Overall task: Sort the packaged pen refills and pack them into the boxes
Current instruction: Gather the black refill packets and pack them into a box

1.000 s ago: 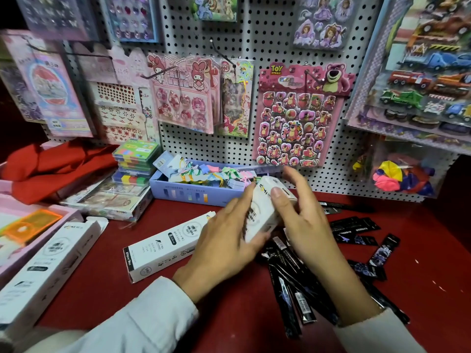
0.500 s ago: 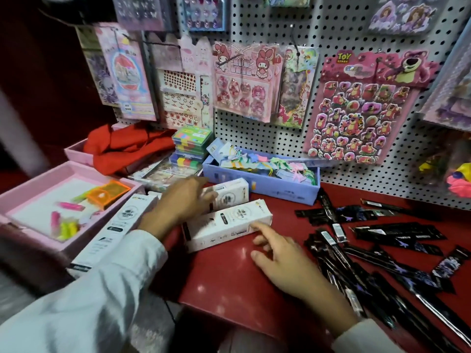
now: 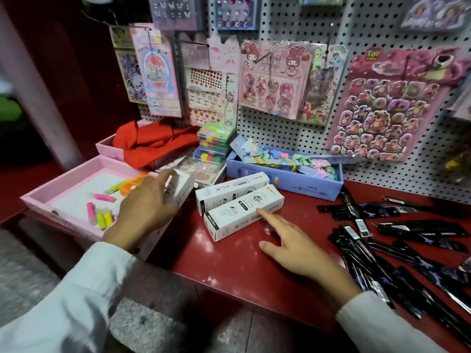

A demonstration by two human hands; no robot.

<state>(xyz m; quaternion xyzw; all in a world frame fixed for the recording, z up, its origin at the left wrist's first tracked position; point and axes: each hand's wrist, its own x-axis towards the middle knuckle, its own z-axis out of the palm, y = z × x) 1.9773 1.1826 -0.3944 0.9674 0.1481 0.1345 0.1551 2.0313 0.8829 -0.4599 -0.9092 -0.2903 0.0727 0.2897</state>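
Head view, left hand [image 3: 145,210]: we see it clasping a white box [image 3: 179,187], likely fetching it for packing.
Right hand [image 3: 293,245]: spread, forefinger steadying the nearest box [image 3: 242,212].
Refills [image 3: 397,240]: loose, unsorted.

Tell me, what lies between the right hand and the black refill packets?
In the head view, only bare red counter lies between the right hand and the black refill packets.

From my remote seat I log: left hand [image 3: 149,208] covering most of a motion-blurred white box [image 3: 179,188], its grip unclear; black refill packets [image 3: 397,253] running off the right edge; box print too small to read; worktop [image 3: 229,263] near edge hiding whatever is below.
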